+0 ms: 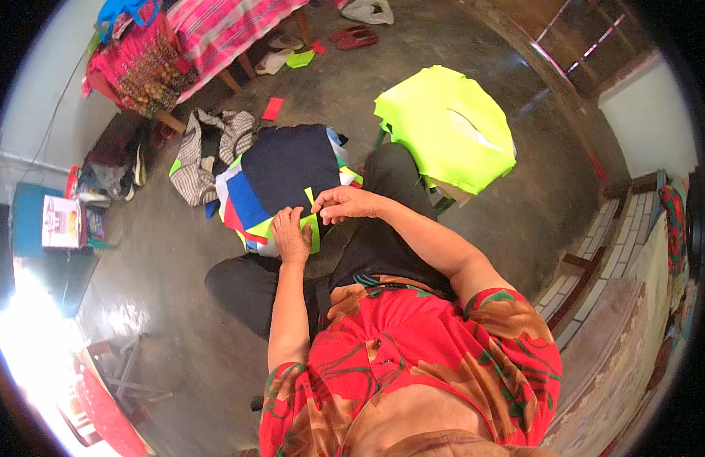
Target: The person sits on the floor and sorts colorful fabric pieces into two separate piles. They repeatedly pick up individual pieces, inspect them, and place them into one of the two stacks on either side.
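A bundle of patchwork cloth lies in front of my folded legs, with a wide dark navy cloth (285, 164) on top and a blue patch (247, 196) at its left side. At its near edge, my left hand (291, 238) grips a yellow-green cloth piece (315, 233) whose end shows beside the palm. Just to the right, my right hand (346, 204) is closed, thumb and fingers pinched together above the cloth. Whatever is in that pinch is too small to make out. A narrow yellow-green strip (308, 195) stands out by its fingertips.
Bright yellow-green fabric (451, 126) covers a stool at the far right. A checked cloth (200, 156) lies crumpled left of the bundle, near a red scrap (273, 109). Red sandals (354, 37) sit on the floor beyond. A pink-covered bed or table (215, 34) stands far left.
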